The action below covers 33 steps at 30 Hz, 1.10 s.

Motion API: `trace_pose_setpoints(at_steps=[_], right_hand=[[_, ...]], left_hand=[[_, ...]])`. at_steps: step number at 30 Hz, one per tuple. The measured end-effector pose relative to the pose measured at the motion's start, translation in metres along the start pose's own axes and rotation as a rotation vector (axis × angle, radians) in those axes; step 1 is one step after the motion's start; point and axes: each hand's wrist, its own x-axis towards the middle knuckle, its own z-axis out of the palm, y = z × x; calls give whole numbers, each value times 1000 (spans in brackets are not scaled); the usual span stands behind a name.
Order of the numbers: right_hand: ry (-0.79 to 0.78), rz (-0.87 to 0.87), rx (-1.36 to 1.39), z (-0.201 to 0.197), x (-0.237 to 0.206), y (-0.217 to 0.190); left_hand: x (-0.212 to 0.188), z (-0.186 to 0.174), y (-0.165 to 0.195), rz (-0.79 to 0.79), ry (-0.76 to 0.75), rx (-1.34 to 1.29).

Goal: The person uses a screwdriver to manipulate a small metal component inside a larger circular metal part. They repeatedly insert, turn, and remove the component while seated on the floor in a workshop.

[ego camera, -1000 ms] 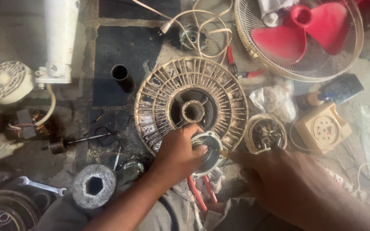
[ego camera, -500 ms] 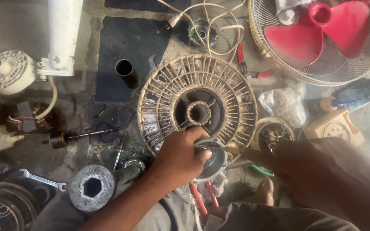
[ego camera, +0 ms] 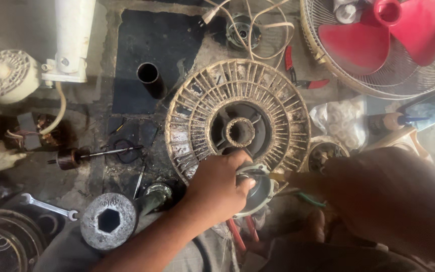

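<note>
step: steadying small round metal motor cover (ego camera: pixel 257 190) by dusty ribbed fan housing (ego camera: pixel 237 118) | left hand (ego camera: pixel 216 187) grip grasping it | right hand (ego camera: pixel 378 201) grip cannot tell (blurry) | next: needs firm hold

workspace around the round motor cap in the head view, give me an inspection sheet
surface: dusty concrete floor with a dark mat.
job's things: round metal motor cap at the near rim of a dirty ribbed fan housing.
clutter: spanner, black tube, rotor shaft, red-handled pliers, red-bladed fan.
grippers: left hand closed in a grip on the cap; right hand blurred, grip cannot be told.
cables: pale cord coiled beyond the housing.
surroundings: nothing seen beyond the floor.
</note>
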Motion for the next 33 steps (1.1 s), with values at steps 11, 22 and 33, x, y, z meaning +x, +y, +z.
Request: trace_pose_setpoints(at_steps=[11, 22, 33], right_hand=[[-67, -103, -88, -29, 7, -21], [201, 168, 264, 59, 9, -21], [984, 115, 1528, 213, 18, -36]], left_hand=[[-14, 3, -9, -33, -2, -6], [-1, -8, -6, -24, 40, -119], [12, 0, -11, 24, 99, -4]])
